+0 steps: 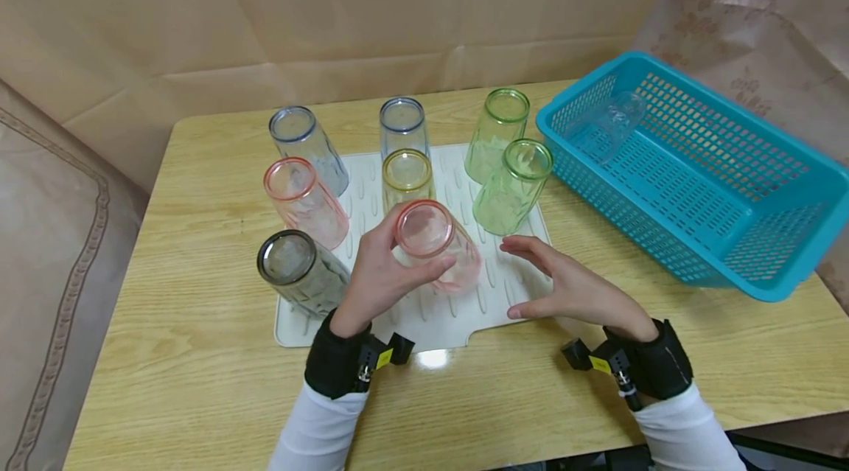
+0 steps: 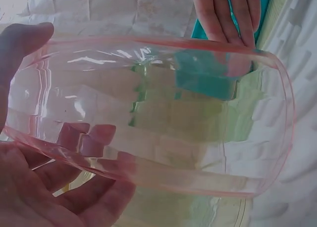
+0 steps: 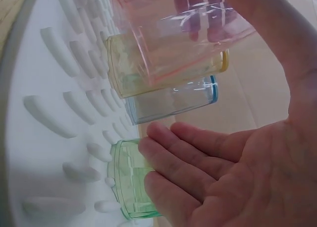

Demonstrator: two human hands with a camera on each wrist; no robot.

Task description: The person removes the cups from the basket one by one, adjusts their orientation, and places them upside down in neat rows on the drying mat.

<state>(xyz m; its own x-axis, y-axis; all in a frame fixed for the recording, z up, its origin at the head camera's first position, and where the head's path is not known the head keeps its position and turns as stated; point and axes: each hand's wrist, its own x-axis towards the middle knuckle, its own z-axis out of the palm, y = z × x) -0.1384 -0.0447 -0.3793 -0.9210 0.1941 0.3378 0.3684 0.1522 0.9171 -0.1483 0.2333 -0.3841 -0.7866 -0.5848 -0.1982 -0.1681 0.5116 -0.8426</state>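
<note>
My left hand (image 1: 381, 276) grips an upside-down pink glass (image 1: 462, 257) near its base, thumb on one side and fingers on the other. The glass is over the white ridged mat (image 1: 424, 320); I cannot tell whether its rim touches it. My right hand (image 1: 564, 285) is held to the right of this glass, fingers extended and thumb apart, with nothing in it. In the right wrist view, a green glass (image 3: 130, 180) appears just beyond its fingertips. A yellow glass (image 1: 407, 172) stands directly behind the held one, partly covering a blue glass (image 1: 403, 128).
On the left stand another blue glass (image 1: 318, 154), a pink glass (image 1: 312, 213) and a dark grey glass (image 1: 312, 283), all upside down. Two green glasses, one farther back (image 1: 494, 135), stand on the right. A turquoise basket (image 1: 663, 253) holds a clear glass (image 1: 613, 128) lying down.
</note>
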